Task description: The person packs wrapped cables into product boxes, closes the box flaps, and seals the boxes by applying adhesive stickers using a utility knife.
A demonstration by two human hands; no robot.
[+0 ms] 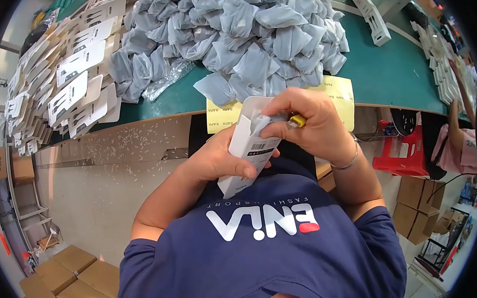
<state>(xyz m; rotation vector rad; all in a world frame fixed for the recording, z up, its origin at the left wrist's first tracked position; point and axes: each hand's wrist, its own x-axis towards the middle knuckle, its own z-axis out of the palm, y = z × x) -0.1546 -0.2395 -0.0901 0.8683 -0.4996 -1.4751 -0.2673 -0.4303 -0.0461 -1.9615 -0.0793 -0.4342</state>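
My left hand [217, 157] is wrapped around a narrow white carton [256, 160] with a barcode and dark print, tilted in front of my chest. Its top flap stands up and the upper end is open. At that end my right hand [313, 123] pinches a grey plastic bag [260, 123], which sits partly inside the carton. What the bag contains is hidden. A small yellow object with a metallic end [298, 121] is tucked in the fingers of my right hand; its kind is unclear.
A large heap of grey bagged items [237, 34] covers the green table [403, 79]. Stacked white printed cartons [76, 77] lie left. Yellow sticker sheets [342, 96] sit at the front edge. A red stool [397, 153] and another person's arm [455, 116] are at right.
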